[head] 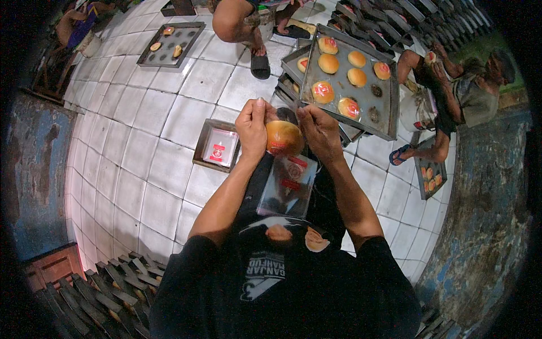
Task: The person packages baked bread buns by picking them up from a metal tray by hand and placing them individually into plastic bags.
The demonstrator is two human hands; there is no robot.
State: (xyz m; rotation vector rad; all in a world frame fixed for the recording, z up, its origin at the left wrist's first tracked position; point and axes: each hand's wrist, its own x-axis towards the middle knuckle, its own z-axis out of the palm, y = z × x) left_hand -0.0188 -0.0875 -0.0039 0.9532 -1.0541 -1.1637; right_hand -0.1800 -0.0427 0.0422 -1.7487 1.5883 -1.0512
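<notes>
Between my two hands a round golden bun sits in a clear plastic bag [284,138] with red print. My left hand [253,129] pinches one upper corner of the bag, thumb up. The opposite corner is in the grip of my right hand [320,132]. On my lap, just below the bun, lies a stack of clear printed bags [288,186]. Just past my right hand, a metal baking tray [388,114] carries bare buns [328,63] and bagged buns [349,107]. Left of my left hand, a small square tin [200,160] holds more printed bags [219,146].
The large tray rests on other stacked trays [292,63]. At right a seated person [474,93] holds a bun, near a floor tray of buns [431,178]. Another person's leg [233,21] is ahead. A tray with several pieces [169,44] lies far left. Stacked trays [97,292] stand behind me.
</notes>
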